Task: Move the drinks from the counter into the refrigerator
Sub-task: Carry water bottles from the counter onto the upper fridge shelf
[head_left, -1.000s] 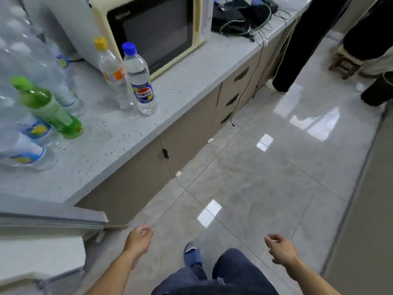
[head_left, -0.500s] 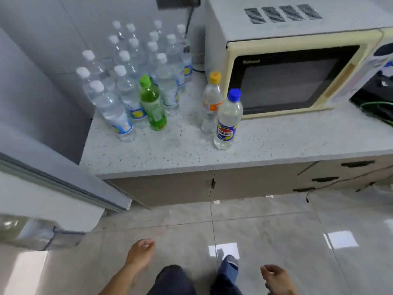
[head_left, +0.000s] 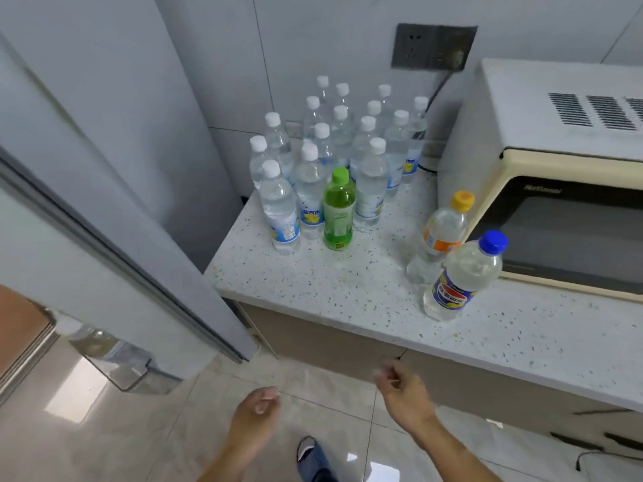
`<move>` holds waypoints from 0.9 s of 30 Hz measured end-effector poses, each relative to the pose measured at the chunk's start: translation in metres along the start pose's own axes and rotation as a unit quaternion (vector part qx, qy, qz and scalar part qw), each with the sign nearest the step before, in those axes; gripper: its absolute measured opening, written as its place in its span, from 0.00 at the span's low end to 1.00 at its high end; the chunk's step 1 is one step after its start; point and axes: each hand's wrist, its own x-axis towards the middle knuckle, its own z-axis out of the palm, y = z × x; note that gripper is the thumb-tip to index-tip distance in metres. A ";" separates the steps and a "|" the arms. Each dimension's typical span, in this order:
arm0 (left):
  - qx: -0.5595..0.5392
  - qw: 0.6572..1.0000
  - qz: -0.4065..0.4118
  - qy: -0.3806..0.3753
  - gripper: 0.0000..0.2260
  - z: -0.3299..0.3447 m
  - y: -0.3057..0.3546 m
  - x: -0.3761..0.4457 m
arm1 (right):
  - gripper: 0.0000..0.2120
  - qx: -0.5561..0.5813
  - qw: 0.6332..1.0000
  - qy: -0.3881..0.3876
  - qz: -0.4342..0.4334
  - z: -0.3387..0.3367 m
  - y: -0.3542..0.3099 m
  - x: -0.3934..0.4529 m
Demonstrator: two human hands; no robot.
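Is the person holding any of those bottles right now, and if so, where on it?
No. Both the left hand and the right hand hang low in front of the counter with loosely curled fingers, holding nothing.

We note cream-fronted microwave [head_left: 556, 175] at right on counter, vents on top, dark door glass. We see dark wall socket plate [head_left: 433, 46] above it, cable hanging from plug. Pale glossy tiled floor [head_left: 139, 429] below. Blue slipper [head_left: 313, 459] at bottom edge. Beige cabinet drawers [head_left: 504, 394] under counter.
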 end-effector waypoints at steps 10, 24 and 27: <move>-0.204 0.970 0.126 -0.024 0.11 -0.005 0.144 0.041 | 0.34 0.043 0.964 0.118 -0.236 0.011 -0.217 0.117; -0.225 0.945 0.170 0.165 0.35 -0.025 0.280 0.095 | 0.35 0.010 0.970 0.095 -0.222 0.019 -0.258 0.173; -0.224 0.942 0.175 0.180 0.35 -0.023 0.291 0.099 | 0.30 -0.010 0.968 0.114 -0.225 0.011 -0.250 0.171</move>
